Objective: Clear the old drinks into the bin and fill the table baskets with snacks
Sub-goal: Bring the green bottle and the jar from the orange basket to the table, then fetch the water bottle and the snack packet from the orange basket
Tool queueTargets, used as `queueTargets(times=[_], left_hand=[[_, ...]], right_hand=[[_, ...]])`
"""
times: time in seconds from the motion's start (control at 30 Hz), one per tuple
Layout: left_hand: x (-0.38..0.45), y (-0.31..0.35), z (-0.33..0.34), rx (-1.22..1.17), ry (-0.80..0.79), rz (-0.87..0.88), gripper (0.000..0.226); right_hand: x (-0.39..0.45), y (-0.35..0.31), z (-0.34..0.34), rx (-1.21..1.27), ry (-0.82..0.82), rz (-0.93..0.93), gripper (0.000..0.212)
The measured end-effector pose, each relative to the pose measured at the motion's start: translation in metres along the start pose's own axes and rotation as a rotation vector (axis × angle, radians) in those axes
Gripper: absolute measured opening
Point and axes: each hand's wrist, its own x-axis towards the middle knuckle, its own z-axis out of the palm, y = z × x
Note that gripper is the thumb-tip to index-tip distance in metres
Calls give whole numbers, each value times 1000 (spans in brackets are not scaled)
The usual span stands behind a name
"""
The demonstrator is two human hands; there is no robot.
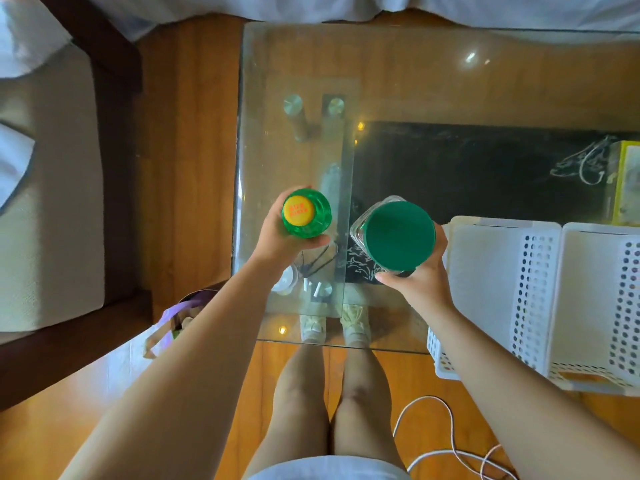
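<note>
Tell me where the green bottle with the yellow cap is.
Head view, left of centre: the green plastic bottle with the yellow cap is held upright in the left hand, over the glass table's left edge.

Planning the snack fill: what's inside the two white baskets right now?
Both white baskets look bare inside where visible. The right forearm covers the near-left corner, and the frame edge crops the right one.

The table [415, 64] top is clear, glossy glass with bright glints, showing round brushed-metal fittings [293, 105] beneath. At centre, the green bottle [317, 216] is translucent, shiny plastic under a matt yellow cap [298, 211]; the jar [360, 226] beside it is clear with a smooth, matt green lid [400, 235]. At right, two baskets [536, 289] are white perforated plastic. The floor [187, 150] is polished wood; the seat cushion [48, 202] at left looks like coarse woven cloth.
</note>
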Motion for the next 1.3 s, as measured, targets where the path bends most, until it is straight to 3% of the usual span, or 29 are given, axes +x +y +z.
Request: queueTargets(times=[0.13,0.3,0.43,0.57,0.77,0.9,1.23,1.3], left_hand=[[-1,2,1,12,-8,-33,88],[-16,3,-1,-61,53,-244,100],[-54,3,-9,-146,109,-439,79],[-114,-2,-23,-396,171,-529,40],[-231,-27,-45,-628,425,-534,15],[-312,-55,-53,-826,609,-573,15],[-506,-156,-8,-1444,1150,-669,18],[-538,-179,13,-1533,1222,-758,14]], right_hand=[[-5,-4,-6,32,-96,92,117],[-17,-15,-21,191,-187,298,105],[-36,-29,-41,205,-254,523,82],[-63,-47,-60,170,-461,617,55],[-103,-92,-57,1,-514,492,20],[-131,-122,-27,-242,-639,384,6],[-259,-174,110,-826,-992,-16,12],[-302,-176,140,-932,-1034,-76,13]])
